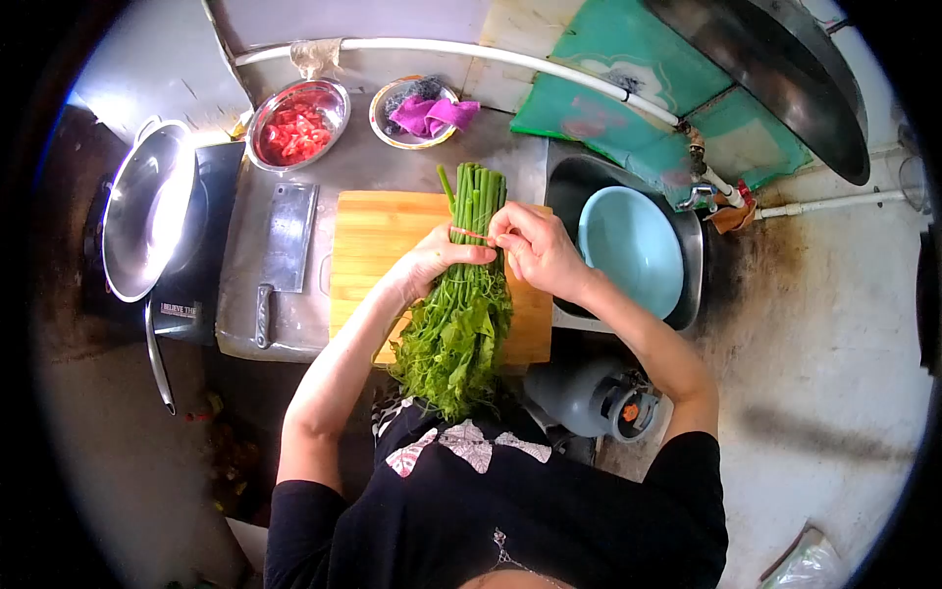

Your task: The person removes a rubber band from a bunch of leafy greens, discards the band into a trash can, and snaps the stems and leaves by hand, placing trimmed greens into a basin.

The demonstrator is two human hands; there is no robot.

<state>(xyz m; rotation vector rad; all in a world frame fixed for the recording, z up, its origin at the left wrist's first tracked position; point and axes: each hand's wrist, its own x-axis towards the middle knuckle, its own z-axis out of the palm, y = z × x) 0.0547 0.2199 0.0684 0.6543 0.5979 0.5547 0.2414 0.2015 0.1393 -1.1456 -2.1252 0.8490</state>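
Note:
A bunch of leafy green stems (456,334) is held over the wooden cutting board (368,236), stem ends pointing away from me and leaves hanging toward my body. My left hand (442,257) wraps around the stems from the left. A thin reddish tie (469,233) circles the bunch just above that hand. On the right side of the stems, my right hand (535,245) pinches at the tie with closed fingers. To the left of the board lies a cleaver (289,240), flat, its handle toward me.
A metal bowl of cut red pieces (297,128) and a bowl with a purple cloth (432,116) stand at the back. At right, a light blue basin (631,250) sits in the sink (695,285). A wok (147,211) rests at left; a gas cylinder (589,398) stands below.

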